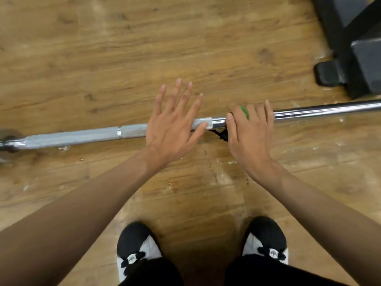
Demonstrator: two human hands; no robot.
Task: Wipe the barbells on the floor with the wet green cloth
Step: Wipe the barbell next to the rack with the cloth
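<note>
Mid-wipe: right hand [249, 131] grasps green cloth [245, 112] around barbell [319, 110]; left hand [173, 124] splayed, released. Shaft gleams toward 3 o'clock — dull stretch toward 9 o'clock likely outstanding.

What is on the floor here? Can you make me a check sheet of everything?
Surface: wood floor, scuffed, with pale smears.
Job's things: bar lies on the floor; cloth, green, sits on the bar, mostly hidden under the right hand.
Clutter: small flecks on the floor near the bar.
Hands: left hand open, fingers spread, over the bar; right hand grips the cloth on the bar.
Cables: nothing seen for sure; a dark strand hangs under the bar, cannot tell what it is.
Surroundings: black equipment at the top right; two shoes below.
</note>
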